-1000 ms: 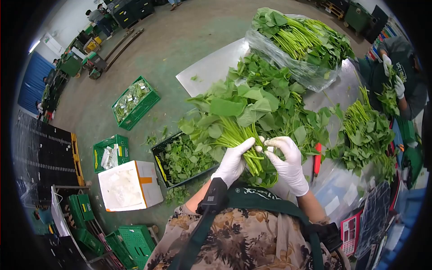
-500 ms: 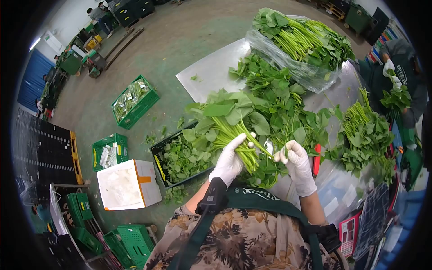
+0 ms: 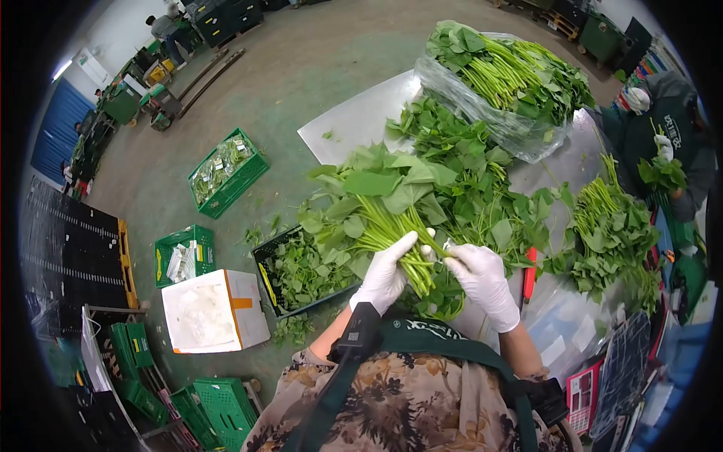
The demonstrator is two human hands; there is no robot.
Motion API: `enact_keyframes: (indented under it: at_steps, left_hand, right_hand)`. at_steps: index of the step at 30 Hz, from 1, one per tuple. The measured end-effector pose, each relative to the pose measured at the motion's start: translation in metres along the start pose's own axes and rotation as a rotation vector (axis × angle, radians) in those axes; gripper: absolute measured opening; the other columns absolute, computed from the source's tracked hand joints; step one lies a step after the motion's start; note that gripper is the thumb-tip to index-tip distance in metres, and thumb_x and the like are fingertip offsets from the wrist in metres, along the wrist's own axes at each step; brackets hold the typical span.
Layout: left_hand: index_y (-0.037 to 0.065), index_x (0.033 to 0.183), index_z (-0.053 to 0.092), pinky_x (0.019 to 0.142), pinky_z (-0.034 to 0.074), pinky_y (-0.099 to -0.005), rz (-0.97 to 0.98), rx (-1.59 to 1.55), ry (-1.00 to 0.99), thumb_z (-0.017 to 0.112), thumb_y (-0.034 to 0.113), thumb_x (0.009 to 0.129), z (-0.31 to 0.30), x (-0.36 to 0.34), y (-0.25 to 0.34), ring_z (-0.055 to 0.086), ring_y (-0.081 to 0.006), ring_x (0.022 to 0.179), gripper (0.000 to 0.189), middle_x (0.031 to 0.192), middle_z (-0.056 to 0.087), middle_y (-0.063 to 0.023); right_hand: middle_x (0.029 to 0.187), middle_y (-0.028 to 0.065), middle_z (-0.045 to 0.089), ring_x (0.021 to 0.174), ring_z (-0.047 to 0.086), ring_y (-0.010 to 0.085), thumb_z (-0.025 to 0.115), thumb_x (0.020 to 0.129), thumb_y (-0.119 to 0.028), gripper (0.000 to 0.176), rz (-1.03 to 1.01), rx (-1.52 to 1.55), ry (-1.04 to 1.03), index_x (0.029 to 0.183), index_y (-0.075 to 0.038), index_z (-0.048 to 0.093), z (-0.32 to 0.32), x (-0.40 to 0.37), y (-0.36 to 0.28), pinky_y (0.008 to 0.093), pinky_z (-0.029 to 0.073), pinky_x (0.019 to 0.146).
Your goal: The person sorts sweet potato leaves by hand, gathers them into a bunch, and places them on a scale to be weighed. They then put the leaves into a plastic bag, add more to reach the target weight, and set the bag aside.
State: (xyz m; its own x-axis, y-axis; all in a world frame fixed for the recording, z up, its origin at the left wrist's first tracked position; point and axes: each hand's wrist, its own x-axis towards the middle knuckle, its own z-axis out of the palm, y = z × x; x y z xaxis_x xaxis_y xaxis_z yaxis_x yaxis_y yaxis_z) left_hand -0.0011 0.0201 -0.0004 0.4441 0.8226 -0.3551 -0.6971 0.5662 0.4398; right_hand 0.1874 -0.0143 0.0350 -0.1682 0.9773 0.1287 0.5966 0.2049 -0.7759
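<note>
Fingers of the left hand (image 3: 384,273) wrap a leafy bunch (image 3: 382,218) over the near edge of the desk (image 3: 354,120), while the right hand (image 3: 486,285) pinches one stem's end. A black crate (image 3: 301,307) sits left of the desk, bagged greens (image 3: 512,71) on its far end.
</note>
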Motion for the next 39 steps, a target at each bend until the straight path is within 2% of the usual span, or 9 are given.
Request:
enact_keyframes:
  at_steps: [2,5,13,19,20,23,24,34,39]
  left_hand:
    - [-0.001,0.112,0.055,0.076,0.051,-0.0302,0.025,-0.029,0.016,0.055,0.016,0.093,0.001,-0.003,0.004,0.059,-0.0152,0.081,0.026,0.102,0.062,-0.0089]
    - [0.001,0.107,0.056,0.077,0.051,-0.03,0.062,-0.07,0.022,0.056,0.014,0.092,-0.001,-0.004,0.005,0.059,-0.0173,0.083,0.02,0.102,0.061,-0.0101]
    - [0.003,0.107,0.054,0.077,0.052,-0.0335,0.027,-0.075,-0.009,0.057,0.013,0.091,-0.006,0.0,-0.001,0.062,-0.0177,0.085,0.019,0.106,0.063,-0.0109]
    - [0.003,0.108,0.055,0.079,0.052,-0.0325,0.043,0.027,0.027,0.057,0.012,0.091,0.008,-0.005,-0.002,0.062,-0.0176,0.088,0.02,0.106,0.063,-0.0103]
    - [0.002,0.109,0.055,0.08,0.051,-0.0318,0.047,0.059,0.025,0.057,0.012,0.091,0.01,-0.007,-0.004,0.062,-0.0175,0.09,0.02,0.106,0.063,-0.0101]
    - [0.001,0.11,0.058,0.087,0.047,-0.0297,0.129,0.239,-0.026,0.059,0.012,0.09,0.01,-0.006,-0.009,0.061,-0.0163,0.098,0.023,0.109,0.064,-0.0084]
    - [0.001,0.111,0.057,0.088,0.047,-0.0301,0.136,0.268,-0.037,0.06,0.013,0.089,0.009,-0.007,-0.008,0.061,-0.0164,0.099,0.025,0.109,0.064,-0.0082]
    - [0.003,0.121,0.05,0.091,0.047,-0.0341,0.07,0.326,-0.11,0.062,0.017,0.088,-0.004,-0.006,-0.015,0.057,-0.0192,0.108,0.037,0.115,0.06,-0.0102]
    - [0.001,0.109,0.056,0.087,0.047,-0.0301,0.085,0.261,-0.087,0.062,0.013,0.087,-0.001,-0.01,-0.013,0.06,-0.017,0.096,0.025,0.097,0.064,-0.0063]
  right_hand:
    - [0.071,0.0037,0.061,0.063,0.056,0.0141,0.061,0.085,-0.016,0.017,0.326,0.565,0.004,0.088,0.001,0.064,-0.003,-0.001,0.001,0.0266,0.044,0.061]
    - [0.068,0.0024,0.058,0.059,0.051,0.0104,0.061,0.089,-0.028,0.03,0.219,1.123,0.057,0.091,0.002,0.063,-0.027,-0.002,0.022,0.0225,0.04,0.057]
    - [0.069,0.0048,0.059,0.062,0.053,0.0115,0.061,0.089,-0.029,0.034,0.222,0.935,0.135,0.097,0.003,0.064,-0.021,-0.003,0.009,0.0234,0.041,0.059]
    - [0.077,0.0037,0.063,0.068,0.057,0.0088,0.062,0.087,-0.011,0.017,0.261,0.692,0.139,0.096,0.003,0.067,-0.014,-0.003,-0.022,0.0233,0.046,0.063]
    - [0.076,0.0052,0.061,0.068,0.057,0.0095,0.064,0.083,-0.006,0.014,0.193,0.445,0.108,0.094,0.002,0.066,-0.009,-0.001,-0.024,0.0236,0.044,0.06]
    - [0.073,0.0088,0.059,0.065,0.059,0.0237,0.068,0.077,-0.011,0.01,-0.152,-0.148,0.164,0.08,-0.003,0.064,0.011,0.002,-0.021,0.0327,0.045,0.059]
    - [0.072,0.0084,0.058,0.066,0.058,0.0276,0.069,0.076,-0.015,0.011,-0.129,-0.119,0.189,0.078,-0.005,0.064,0.017,0.001,-0.019,0.0365,0.046,0.06]
    - [0.07,0.0068,0.057,0.065,0.058,0.0237,0.067,0.078,-0.022,0.013,-0.27,-0.532,0.062,0.085,-0.011,0.066,0.012,-0.003,-0.017,0.0351,0.044,0.058]
    - [0.071,0.0063,0.057,0.067,0.058,0.0225,0.066,0.079,-0.025,0.016,-0.332,-0.613,0.032,0.088,-0.012,0.065,0.009,-0.006,-0.034,0.0346,0.045,0.059]
